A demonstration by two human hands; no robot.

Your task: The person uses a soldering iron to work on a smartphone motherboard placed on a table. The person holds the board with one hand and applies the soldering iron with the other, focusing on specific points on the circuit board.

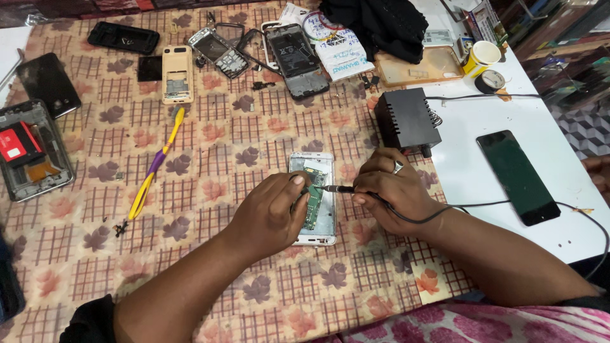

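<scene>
A white opened phone body (319, 166) lies on the patterned cloth at the middle of the table. My left hand (270, 213) holds a small green circuit board (312, 206) over it, fingers curled around the board's edge. In my right hand (391, 190) is a thin black soldering iron (337, 188), its tip touching the top of the board. The iron's black cord (483, 204) runs off to the right. A ring sits on one finger of my right hand.
A black power box (405, 119) stands just behind my right hand. A dark phone (518, 176) lies on the white tabletop at right. Several dismantled phones (295, 60) and a yellow-purple tool (154, 165) lie on the cloth; a yellow cup (481, 57) is at back right.
</scene>
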